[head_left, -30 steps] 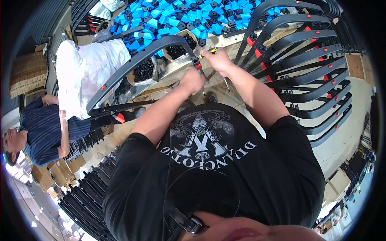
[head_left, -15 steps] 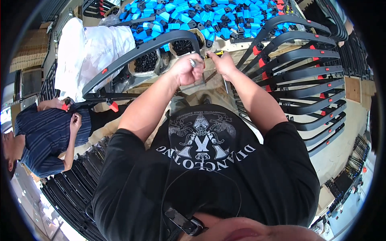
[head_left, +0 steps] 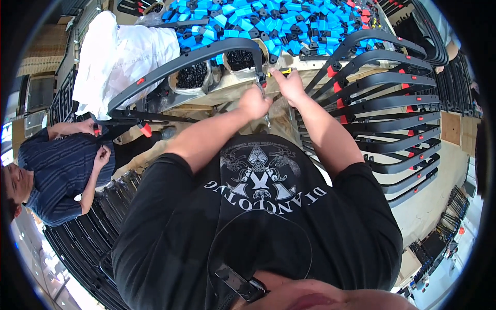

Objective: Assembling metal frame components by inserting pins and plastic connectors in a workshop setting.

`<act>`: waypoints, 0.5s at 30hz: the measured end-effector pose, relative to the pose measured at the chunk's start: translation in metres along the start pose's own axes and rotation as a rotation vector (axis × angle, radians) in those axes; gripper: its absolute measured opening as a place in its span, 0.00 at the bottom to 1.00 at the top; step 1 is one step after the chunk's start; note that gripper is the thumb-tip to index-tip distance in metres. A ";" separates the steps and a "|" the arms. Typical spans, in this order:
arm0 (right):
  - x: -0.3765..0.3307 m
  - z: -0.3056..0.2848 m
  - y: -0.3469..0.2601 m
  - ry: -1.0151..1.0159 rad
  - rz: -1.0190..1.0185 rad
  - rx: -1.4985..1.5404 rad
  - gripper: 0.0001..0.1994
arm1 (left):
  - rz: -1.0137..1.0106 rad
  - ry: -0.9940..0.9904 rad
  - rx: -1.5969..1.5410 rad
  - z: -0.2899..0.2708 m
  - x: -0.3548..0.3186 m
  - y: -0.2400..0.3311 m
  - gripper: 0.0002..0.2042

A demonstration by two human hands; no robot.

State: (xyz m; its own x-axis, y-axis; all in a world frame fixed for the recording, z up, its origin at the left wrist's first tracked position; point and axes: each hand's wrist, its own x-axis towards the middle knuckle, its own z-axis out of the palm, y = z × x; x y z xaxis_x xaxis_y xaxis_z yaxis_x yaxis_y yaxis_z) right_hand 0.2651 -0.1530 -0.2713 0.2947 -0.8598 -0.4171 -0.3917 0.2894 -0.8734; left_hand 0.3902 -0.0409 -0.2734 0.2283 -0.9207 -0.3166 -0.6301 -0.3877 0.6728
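My left hand [head_left: 254, 103] is closed around a silver metal hand tool [head_left: 268, 122]; one end shows below the fist, and its exact kind is unclear. Its other end reaches the tip of a curved black frame tube [head_left: 201, 51], by a small red part [head_left: 264, 84]. Close on the right, my right hand [head_left: 290, 87] has its thumb side toward that tube end, fingers curled. A yellow and black object [head_left: 284, 71] shows at those fingers; whether it is held or lies behind them is hidden.
Blue and black plastic caps [head_left: 248, 23] are heaped at the back. Two bags of small black parts [head_left: 192, 77] stand before them, beside a white plastic sack [head_left: 126, 49]. Curved black frames [head_left: 392, 101] are stacked at right. A person [head_left: 67, 160] works at left.
My left hand has lowered and turned, bringing the metal tool to the tube end. My right hand has shifted slightly down; the silver rod below it no longer shows there.
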 end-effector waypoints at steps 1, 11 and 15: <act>0.002 0.002 0.009 0.045 -0.062 0.033 0.26 | -0.047 0.010 0.041 0.009 0.004 -0.003 0.18; 0.021 -0.009 0.046 -0.098 -0.107 0.089 0.26 | -0.260 -0.354 -0.204 -0.028 0.006 0.019 0.17; 0.001 -0.011 0.093 -0.252 0.130 0.308 0.20 | -0.134 -0.127 -0.067 -0.011 0.004 0.017 0.20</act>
State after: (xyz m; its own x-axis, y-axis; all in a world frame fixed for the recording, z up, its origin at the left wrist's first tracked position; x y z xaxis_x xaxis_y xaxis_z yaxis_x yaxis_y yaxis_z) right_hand 0.2194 -0.1317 -0.3502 0.4789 -0.6890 -0.5440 -0.1722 0.5339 -0.8278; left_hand 0.3885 -0.0512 -0.2557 0.2090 -0.8489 -0.4854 -0.5484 -0.5127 0.6606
